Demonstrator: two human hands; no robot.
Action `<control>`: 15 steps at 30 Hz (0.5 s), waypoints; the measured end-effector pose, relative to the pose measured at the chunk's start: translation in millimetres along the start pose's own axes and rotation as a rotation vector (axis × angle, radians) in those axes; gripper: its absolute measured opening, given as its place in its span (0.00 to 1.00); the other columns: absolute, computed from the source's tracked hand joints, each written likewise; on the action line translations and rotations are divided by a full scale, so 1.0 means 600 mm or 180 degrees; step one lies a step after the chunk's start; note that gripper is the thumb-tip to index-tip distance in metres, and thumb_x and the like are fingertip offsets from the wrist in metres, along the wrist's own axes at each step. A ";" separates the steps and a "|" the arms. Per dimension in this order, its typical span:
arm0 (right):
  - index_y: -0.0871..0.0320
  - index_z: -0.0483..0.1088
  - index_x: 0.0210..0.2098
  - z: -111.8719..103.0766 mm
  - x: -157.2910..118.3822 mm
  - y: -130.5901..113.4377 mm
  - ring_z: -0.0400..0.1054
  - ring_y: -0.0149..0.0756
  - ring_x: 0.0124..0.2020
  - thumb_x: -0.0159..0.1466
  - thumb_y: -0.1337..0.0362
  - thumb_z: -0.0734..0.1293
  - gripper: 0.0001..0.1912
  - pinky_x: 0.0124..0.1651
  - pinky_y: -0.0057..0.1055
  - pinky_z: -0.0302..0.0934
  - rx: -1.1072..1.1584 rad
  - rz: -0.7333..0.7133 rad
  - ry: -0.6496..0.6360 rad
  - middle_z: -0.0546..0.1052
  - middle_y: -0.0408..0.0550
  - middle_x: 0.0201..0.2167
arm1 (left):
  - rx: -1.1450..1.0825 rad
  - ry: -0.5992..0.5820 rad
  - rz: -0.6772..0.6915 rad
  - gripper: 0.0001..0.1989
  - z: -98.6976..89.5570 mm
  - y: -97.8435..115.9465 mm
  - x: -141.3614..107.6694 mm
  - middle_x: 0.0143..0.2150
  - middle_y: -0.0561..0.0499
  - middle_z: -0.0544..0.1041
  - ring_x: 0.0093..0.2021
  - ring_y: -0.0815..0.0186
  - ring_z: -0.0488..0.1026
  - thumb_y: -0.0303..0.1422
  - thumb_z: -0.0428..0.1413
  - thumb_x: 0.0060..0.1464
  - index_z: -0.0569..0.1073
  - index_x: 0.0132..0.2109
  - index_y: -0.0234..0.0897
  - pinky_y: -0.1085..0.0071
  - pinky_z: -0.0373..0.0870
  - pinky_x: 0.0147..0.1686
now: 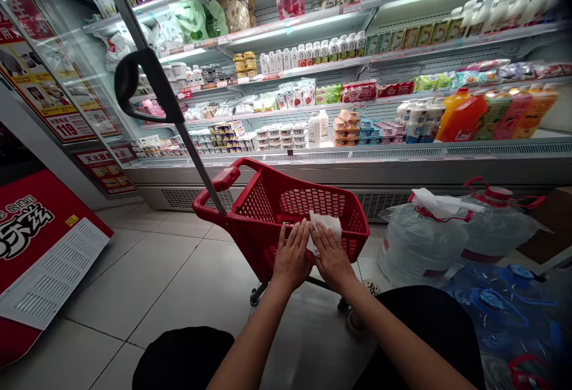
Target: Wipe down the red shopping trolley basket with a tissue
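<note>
1. The red shopping cart (250, 242) stands on the tiled floor (179, 282).
2. The left hand (292, 254) lies on the cart's near rim, its grip open, fingers extended.
3. The right hand (331, 256) lies just beside it, grip also open, fingers flat over a white cloth or tissue (334, 225) on the cart's near side; I cannot tell which material.
4. A grey pole (195, 160) with a black handle (161, 89) slants up at the cart's left end.
5. Behind the cart is a stocked refrigerated display (277, 171).
6. Right of the cart are bagged clear bottles (417, 244) and blue bottles (500, 318).
</note>
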State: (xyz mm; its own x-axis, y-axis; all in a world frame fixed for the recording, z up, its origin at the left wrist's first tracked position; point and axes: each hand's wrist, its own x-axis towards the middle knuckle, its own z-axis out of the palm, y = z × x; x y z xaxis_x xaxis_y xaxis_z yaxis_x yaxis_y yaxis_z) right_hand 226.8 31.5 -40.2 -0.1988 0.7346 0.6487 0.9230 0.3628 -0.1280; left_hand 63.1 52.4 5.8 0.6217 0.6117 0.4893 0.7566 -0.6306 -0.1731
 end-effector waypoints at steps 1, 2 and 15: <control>0.53 0.26 0.78 -0.005 -0.004 0.011 0.44 0.45 0.78 0.75 0.63 0.56 0.41 0.76 0.51 0.46 0.0015 -0.0063 -0.0043 0.46 0.49 0.79 | 0.0018 -0.0023 0.0057 0.42 -0.006 -0.011 -0.001 0.79 0.47 0.50 0.79 0.59 0.46 0.33 0.50 0.61 0.46 0.78 0.33 0.49 0.28 0.77; 0.52 0.28 0.78 -0.011 -0.011 0.026 0.44 0.44 0.77 0.75 0.63 0.56 0.40 0.76 0.50 0.47 0.0022 -0.0127 -0.0102 0.46 0.48 0.79 | 0.0051 -0.0039 0.0071 0.42 -0.013 -0.025 -0.003 0.79 0.48 0.49 0.79 0.60 0.46 0.32 0.51 0.60 0.47 0.78 0.36 0.48 0.26 0.77; 0.54 0.52 0.76 -0.009 -0.006 0.103 0.50 0.43 0.76 0.78 0.53 0.48 0.30 0.75 0.52 0.49 0.0524 0.1078 0.0083 0.60 0.50 0.74 | 0.0395 0.0222 -0.0733 0.37 -0.095 -0.109 -0.027 0.74 0.42 0.62 0.74 0.45 0.58 0.31 0.58 0.55 0.65 0.72 0.44 0.36 0.20 0.73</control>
State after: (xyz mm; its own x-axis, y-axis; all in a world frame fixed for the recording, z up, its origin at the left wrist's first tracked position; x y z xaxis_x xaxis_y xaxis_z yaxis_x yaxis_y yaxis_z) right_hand 286.3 48.2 -46.1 0.1191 0.8146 0.5677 0.8693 0.1907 -0.4560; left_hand -7.9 56.3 57.7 0.4181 0.6951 0.5848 0.8982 -0.4126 -0.1517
